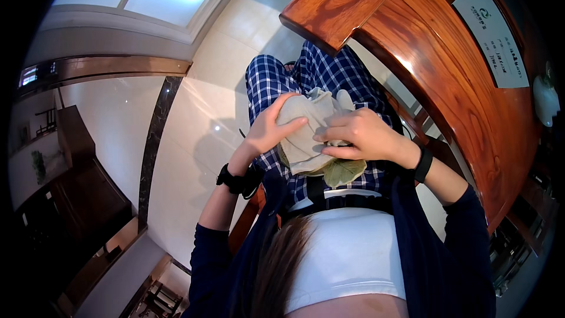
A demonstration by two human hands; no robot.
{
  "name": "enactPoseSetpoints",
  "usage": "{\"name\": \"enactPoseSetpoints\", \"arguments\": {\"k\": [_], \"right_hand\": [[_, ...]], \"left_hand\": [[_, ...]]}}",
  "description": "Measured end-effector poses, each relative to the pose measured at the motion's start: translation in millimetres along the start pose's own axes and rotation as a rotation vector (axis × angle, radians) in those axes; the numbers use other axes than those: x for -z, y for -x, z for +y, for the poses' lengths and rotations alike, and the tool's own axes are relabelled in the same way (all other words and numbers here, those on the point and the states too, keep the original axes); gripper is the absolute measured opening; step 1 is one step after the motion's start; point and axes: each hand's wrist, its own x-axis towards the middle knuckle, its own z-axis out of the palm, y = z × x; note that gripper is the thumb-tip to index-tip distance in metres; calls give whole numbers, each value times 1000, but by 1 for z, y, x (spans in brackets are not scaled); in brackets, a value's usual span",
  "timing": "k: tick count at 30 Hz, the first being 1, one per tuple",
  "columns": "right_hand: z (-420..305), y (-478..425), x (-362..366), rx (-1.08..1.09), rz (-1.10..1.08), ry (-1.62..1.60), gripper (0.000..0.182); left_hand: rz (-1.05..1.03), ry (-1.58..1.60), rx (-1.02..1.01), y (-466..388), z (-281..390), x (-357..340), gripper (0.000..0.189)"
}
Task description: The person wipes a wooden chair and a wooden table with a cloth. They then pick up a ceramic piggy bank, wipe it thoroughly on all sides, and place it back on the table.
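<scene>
A beige-grey cloth (298, 150) lies bunched in my lap, over the blue plaid trousers (271, 75). My left hand (276, 121) grips its left side, thumb on top and fingers around the far edge. On the right, my right hand (348, 134) has its fingers bent against the cloth, slightly blurred; whether it pinches the fabric is hard to tell. From beneath the near edge shows a green leaf-shaped piece (344, 172) with visible veins. The cloth covers the rest of it, so its full shape is hidden.
A glossy wooden table (423, 53) curves around my right side, its corner close to my knees. On it lie a white card with writing (494, 39) and a pale rounded object (546, 97). Dark wooden furniture (88, 194) stands left across the tiled floor (185, 159).
</scene>
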Motion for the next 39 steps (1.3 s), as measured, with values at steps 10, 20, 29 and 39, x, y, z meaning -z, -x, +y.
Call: {"name": "enactPoseSetpoints", "arguments": {"k": [10, 20, 29, 39], "right_hand": [[31, -46, -3, -298, 88, -143, 39], [54, -59, -61, -475, -158, -654, 64], [53, -45, -64, -588, -129, -633, 89], [21, -42, -52, -464, -39, -380, 77]], "left_hand": [[53, -81, -28, 5, 5, -9, 70], [138, -219, 130, 27, -1, -18, 85], [169, -216, 136, 45, 6, -30, 73], [22, 220, 120, 21, 17, 19, 60]]}}
